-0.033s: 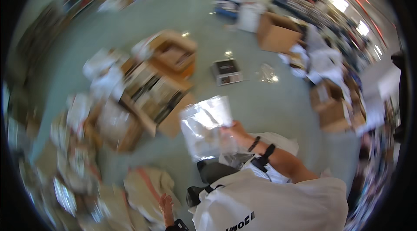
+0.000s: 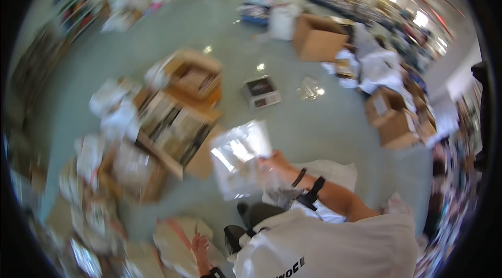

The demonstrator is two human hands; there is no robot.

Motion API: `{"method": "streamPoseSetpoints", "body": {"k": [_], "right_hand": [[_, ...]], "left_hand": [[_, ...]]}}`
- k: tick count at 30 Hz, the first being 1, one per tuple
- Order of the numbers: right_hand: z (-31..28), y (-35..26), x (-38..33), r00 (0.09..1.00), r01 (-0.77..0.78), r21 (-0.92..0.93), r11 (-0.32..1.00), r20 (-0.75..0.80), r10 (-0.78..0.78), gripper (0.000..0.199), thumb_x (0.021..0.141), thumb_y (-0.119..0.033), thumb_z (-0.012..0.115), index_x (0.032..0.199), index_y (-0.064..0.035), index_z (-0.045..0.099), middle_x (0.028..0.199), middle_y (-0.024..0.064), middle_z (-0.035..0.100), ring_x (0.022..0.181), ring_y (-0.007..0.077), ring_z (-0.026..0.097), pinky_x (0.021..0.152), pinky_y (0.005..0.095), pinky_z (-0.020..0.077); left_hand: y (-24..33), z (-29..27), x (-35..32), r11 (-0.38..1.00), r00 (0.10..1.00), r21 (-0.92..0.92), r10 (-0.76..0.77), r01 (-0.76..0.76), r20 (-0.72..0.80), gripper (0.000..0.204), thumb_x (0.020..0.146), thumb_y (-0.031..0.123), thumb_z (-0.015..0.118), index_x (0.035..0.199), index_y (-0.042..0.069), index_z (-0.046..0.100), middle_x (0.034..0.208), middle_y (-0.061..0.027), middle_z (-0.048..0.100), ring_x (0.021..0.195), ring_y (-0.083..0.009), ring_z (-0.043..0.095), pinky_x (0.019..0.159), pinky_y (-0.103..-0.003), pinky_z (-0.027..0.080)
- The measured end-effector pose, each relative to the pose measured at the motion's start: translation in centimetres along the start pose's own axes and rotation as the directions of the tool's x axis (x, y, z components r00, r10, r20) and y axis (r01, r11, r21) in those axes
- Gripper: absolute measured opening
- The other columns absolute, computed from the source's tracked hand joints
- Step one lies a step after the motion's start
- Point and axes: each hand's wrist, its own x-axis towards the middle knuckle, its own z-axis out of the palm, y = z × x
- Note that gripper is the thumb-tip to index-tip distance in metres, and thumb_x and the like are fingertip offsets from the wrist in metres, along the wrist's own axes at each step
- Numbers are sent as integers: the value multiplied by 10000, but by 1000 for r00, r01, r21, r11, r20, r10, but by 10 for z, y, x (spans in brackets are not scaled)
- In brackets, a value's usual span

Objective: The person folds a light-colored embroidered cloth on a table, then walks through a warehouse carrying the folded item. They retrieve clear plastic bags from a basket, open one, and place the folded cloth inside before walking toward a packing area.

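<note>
My right hand (image 2: 276, 163) pinches the right edge of a clear, shiny plastic bag (image 2: 239, 158) in front of me. Whatever small thing the bag may contain is too blurred to make out. Down at the lower left, my left hand (image 2: 200, 248) hangs with its fingers apart and nothing in it. A beige woven sack with a red stripe (image 2: 180, 236) lies on the floor beyond that hand. Left of the plastic bag stands an open carton (image 2: 180, 126) with packets inside.
A scale-like box with a dark top (image 2: 261, 92) sits on the green floor (image 2: 298, 126), beside a clear plastic piece (image 2: 309, 89). Another open carton (image 2: 196, 75), white bags (image 2: 117, 108) and sacks crowd the left. Brown boxes (image 2: 395, 121) and white sacks (image 2: 379, 69) line the right.
The view has turned slightly, so the far cartons and scale-like box sit further left in the picture. My right hand still grips the plastic bag; my left hand stays low and open.
</note>
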Motion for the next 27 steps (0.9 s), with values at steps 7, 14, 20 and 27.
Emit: {"method": "streamPoseSetpoints", "body": {"k": [7, 14, 20, 27], "right_hand": [[-43, -104, 117, 987, 134, 347, 928, 34, -156, 172, 870, -162, 699, 904, 6, 680, 762, 35, 659, 630, 118, 631, 546, 288, 508], [-130, -172, 213, 955, 156, 187, 970, -279, -100, 251, 895, -194, 703, 1076, -23, 678, 908, -9, 672, 737, 66, 584, 657, 259, 504], [-221, -234, 314, 906, 199, 282, 938, -417, -67, 358, 906, -249, 700, 1150, 9, 658, 986, 8, 683, 866, 88, 601, 769, 272, 505], [-288, -336, 500, 963, -94, 79, 992, -247, 111, 377, 890, -235, 708, 1193, -19, 647, 1114, 13, 664, 982, 94, 590, 848, 269, 480]], "left_hand": [[334, 277, 203, 983, 588, -180, 159, -22, 793, 902, 824, 391, 756, 1491, 40, 260, 1412, -144, 454, 1246, -297, 495, 1007, -459, 424], [456, 524, 289, 965, 471, 259, -208, -43, 857, 460, 861, 243, 739, 1221, 18, 562, 1008, -69, 653, 875, -178, 632, 729, -324, 529], [532, 711, 345, 849, 407, 445, -313, -286, 858, 213, 888, 252, 725, 894, 40, 699, 706, 22, 614, 578, -93, 549, 515, -256, 432], [602, 820, 461, 990, 407, 96, -128, 99, 904, 271, 908, 177, 689, 1135, 36, 643, 866, -5, 654, 707, -107, 604, 604, -275, 484]]}}
